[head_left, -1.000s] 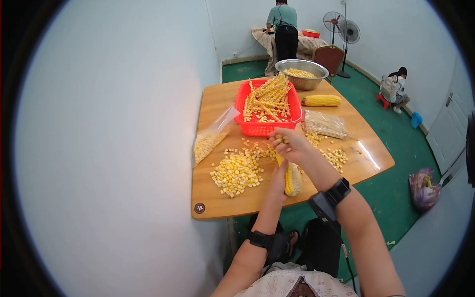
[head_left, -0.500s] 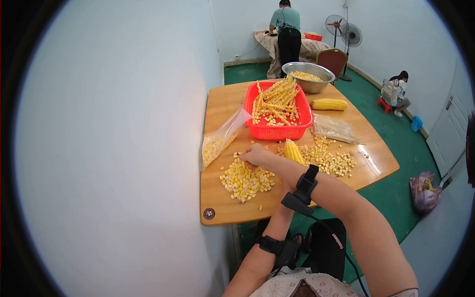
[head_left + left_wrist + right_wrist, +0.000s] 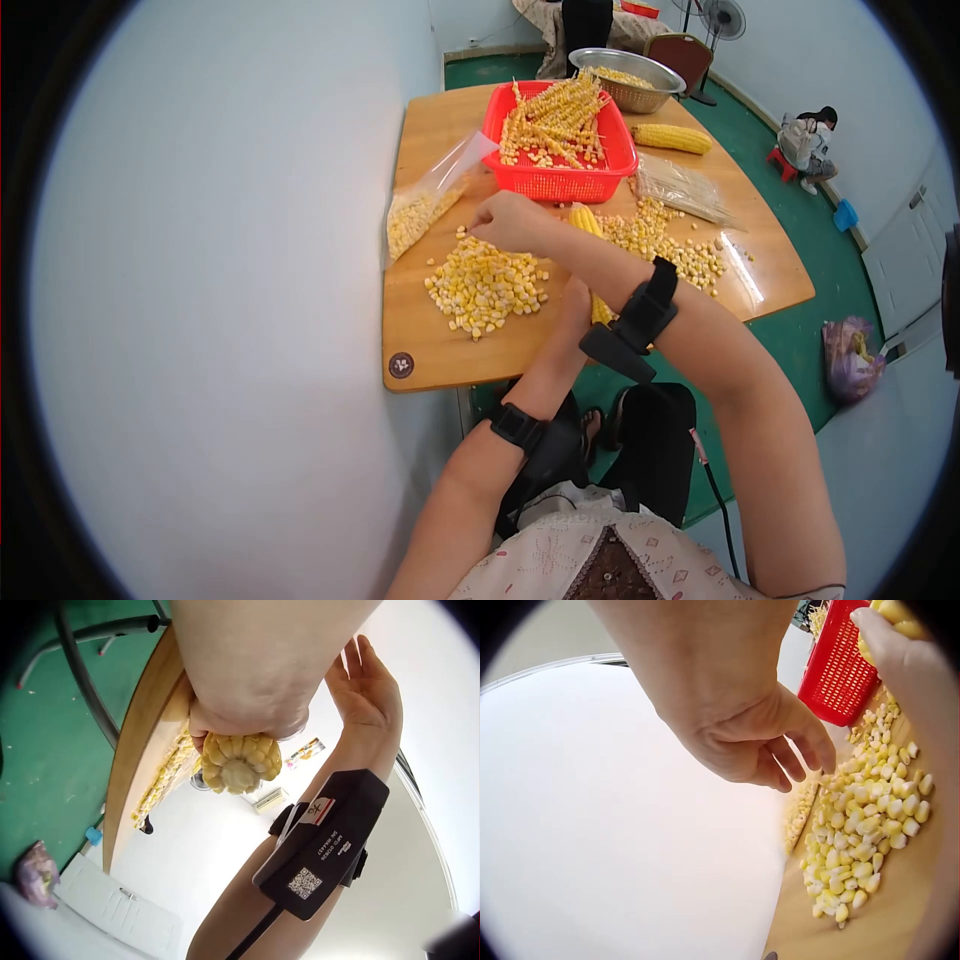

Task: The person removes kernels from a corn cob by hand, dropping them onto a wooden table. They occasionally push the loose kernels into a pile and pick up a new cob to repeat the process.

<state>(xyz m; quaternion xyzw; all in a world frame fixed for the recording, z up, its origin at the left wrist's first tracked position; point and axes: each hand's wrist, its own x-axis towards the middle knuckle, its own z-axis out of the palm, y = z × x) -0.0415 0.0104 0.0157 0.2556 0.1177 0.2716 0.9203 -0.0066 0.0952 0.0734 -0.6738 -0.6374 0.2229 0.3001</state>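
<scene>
My left hand [image 3: 247,709] grips a corn cob [image 3: 240,763], whose blunt end points at the left wrist camera. In the head view, the upper part of this cob [image 3: 584,218] shows beyond my right forearm, which covers part of the left hand. My right hand [image 3: 512,222] hovers at the far side of a heap of loose corn kernels [image 3: 485,287]. Its fingers [image 3: 784,761] hang loosely bent over the kernels, with nothing seen between them in the right wrist view.
Behind the hands stands a red basket [image 3: 565,184] of stripped cobs. A plastic bag of kernels [image 3: 420,215] lies at the left by the wall. More kernels [image 3: 665,245], a packet of thin sticks [image 3: 685,188], a whole cob [image 3: 672,138] and a metal bowl [image 3: 640,97] are to the right.
My right hand has swung left from above the cob to the kernel heap, its fingers loosening from around some kernels. The left hand keeps hold of the cob. The head view has tilted down.
</scene>
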